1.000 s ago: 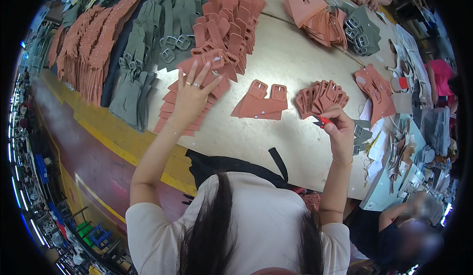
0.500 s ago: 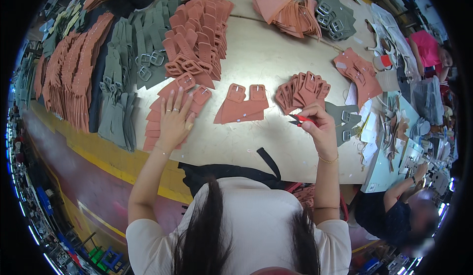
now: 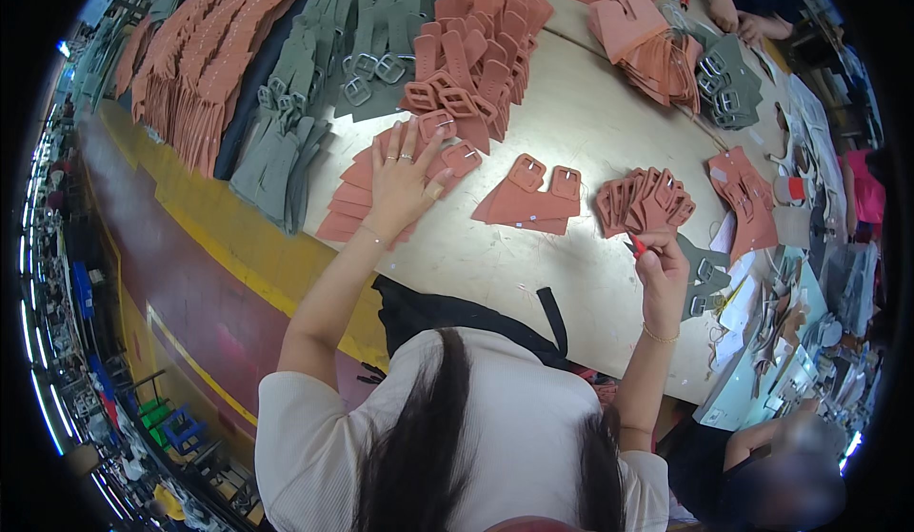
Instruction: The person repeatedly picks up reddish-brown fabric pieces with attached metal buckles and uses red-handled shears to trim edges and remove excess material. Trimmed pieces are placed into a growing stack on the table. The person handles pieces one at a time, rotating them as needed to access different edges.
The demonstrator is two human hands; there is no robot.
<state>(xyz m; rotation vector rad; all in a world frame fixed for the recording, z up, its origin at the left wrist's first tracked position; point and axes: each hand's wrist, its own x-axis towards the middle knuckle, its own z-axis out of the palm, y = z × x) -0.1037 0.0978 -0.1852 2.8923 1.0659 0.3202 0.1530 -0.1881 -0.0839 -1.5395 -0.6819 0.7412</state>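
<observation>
My left hand (image 3: 407, 187) lies spread, fingers apart, on a fanned stack of salmon leather pieces (image 3: 354, 196). Covered buckles show at the stack's far right end, by my fingertips. In my right hand (image 3: 664, 270) is a pair of red thread snips (image 3: 638, 244), with the blades mostly hidden from view. That hand hovers just in front of a bunch of salmon buckle straps (image 3: 647, 200). Between my hands, two overlapping salmon leather pieces (image 3: 526, 205) lie flat, their buckles pointing away from me.
Piles of salmon straps (image 3: 486, 41) and green straps (image 3: 381, 41) cover the far left of the table (image 3: 562, 122). Green buckle pieces (image 3: 703, 275) lie right of my right hand. A thread cone (image 3: 792, 220) stands farther right. Co-workers are at the far right and near right.
The whole view has shifted, so the table's things appear farther right. My left hand stays on the stack. My right hand still grips the snips, whose blades show less now.
</observation>
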